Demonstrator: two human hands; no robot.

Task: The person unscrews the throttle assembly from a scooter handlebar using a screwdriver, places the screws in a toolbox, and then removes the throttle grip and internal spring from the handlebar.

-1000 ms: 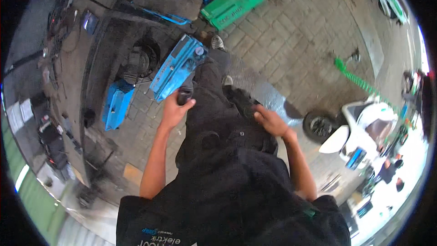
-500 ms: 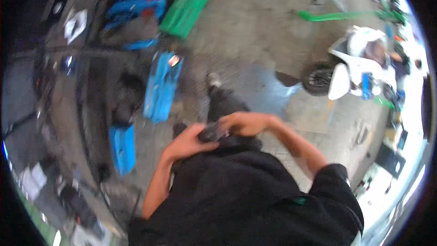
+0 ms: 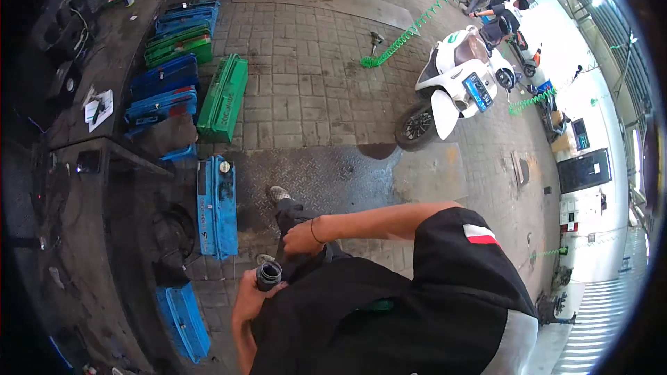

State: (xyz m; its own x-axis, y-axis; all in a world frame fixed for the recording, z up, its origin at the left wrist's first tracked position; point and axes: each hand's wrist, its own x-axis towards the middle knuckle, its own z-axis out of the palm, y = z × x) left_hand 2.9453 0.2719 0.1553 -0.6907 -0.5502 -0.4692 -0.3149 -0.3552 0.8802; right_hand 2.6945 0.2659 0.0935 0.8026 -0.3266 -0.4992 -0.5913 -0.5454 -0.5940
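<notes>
A small dark jar [image 3: 269, 276] is upright in front of my waist, its round mouth facing up and its inside black. My left hand [image 3: 250, 297] wraps round it from the left, fingers closed on its side. Just above and to the right, my right hand [image 3: 303, 239] is apart from the jar, in front of my dark trousers. A thin dark band circles that wrist. Its fingers are curled in, and whatever they may hold is hidden.
A blue toolbox [image 3: 217, 208] with a round pale object on top stands left of my feet. A green toolbox [image 3: 224, 99] lies beyond it. A long dark workbench [image 3: 76, 125] runs along the left. Ahead right stands a white scooter [image 3: 451, 87]; a person [image 3: 511, 17] is behind it.
My hands were together on the dark object at my waist. Now the right hand is off it and the left alone holds the jar. The view has swung, showing more of the workshop ahead.
</notes>
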